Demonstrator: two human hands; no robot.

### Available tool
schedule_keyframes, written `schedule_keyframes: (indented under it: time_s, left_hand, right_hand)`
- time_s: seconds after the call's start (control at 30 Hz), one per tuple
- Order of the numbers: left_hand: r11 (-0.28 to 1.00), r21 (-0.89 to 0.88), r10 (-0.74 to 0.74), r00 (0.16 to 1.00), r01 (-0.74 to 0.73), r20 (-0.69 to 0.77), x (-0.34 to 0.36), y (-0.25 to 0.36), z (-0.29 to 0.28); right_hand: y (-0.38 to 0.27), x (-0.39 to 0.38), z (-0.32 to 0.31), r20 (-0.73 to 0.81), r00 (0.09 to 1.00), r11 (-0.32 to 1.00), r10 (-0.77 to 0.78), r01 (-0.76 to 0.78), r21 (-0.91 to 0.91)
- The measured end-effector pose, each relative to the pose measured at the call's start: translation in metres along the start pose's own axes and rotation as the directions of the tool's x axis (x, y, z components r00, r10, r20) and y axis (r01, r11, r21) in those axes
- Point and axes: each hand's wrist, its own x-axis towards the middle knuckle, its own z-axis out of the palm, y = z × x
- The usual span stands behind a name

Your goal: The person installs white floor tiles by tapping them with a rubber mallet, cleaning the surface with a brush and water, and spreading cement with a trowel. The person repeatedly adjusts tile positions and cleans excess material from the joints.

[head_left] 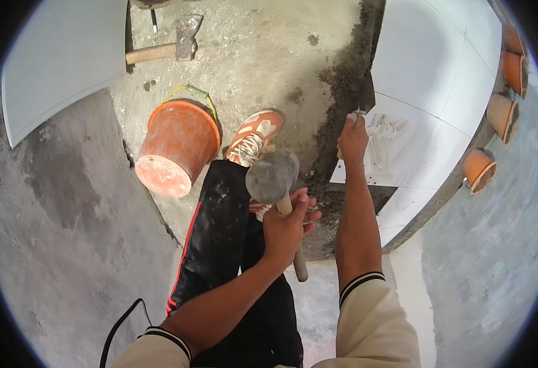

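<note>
A rubber mallet [272,176] with a grey head and a wooden handle is held in my left hand [286,227]; the thumb lies along the handle and some fingers are loosely extended. My right hand [353,138] is closed around the handle of a trowel [365,98], whose dark blade points away from me along the edge of the white tiles [434,80]. Beside that hand, several white plastic clips [380,142] lie in a pile on a tile. Dark wet mortar [336,104] borders the tiles, and more shows in a gap [358,199] nearer me.
On the left, an orange bucket [180,144] lies tipped, its base toward me. Beyond it lies a hatchet [183,40]. A large white sheet [66,61] occupies the far left. Several terracotta pots [479,167] line the right ledge. My shoe [258,135] stands on the concrete floor.
</note>
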Motion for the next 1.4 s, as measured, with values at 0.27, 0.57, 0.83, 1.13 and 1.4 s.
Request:
schedule_keyframes:
  time_s: [0.27,0.57,0.83,1.13,1.4]
  left_hand:
    - [0.995,0.094,0.044,0.999,-0.046,0.019,0.009,-0.022,-0.006]
    - [0.967,0.242,0.077,0.997,-0.077,0.01,0.012,-0.035,-0.002]
    - [0.956,0.29,0.055,0.998,-0.048,-0.013,0.014,-0.034,0.006]
    - [0.961,0.273,0.044,0.999,-0.048,0.021,0.013,-0.029,0.01]
    - [0.971,0.234,0.055,0.998,-0.056,0.011,0.013,-0.011,0.011]
  right_hand:
    - [0.107,-0.079,0.048,-0.165,0.984,0.995,-0.072,0.082,0.054]
    - [0.061,-0.034,0.046,-0.07,0.984,0.959,-0.166,0.178,0.221]
    - [0.061,0.024,0.055,-0.091,0.982,0.956,-0.163,0.18,0.231]
    - [0.052,0.029,0.06,-0.25,0.962,0.979,-0.112,0.149,0.136]
    - [0.018,0.022,0.059,-0.163,0.968,0.97,-0.188,0.209,0.125]
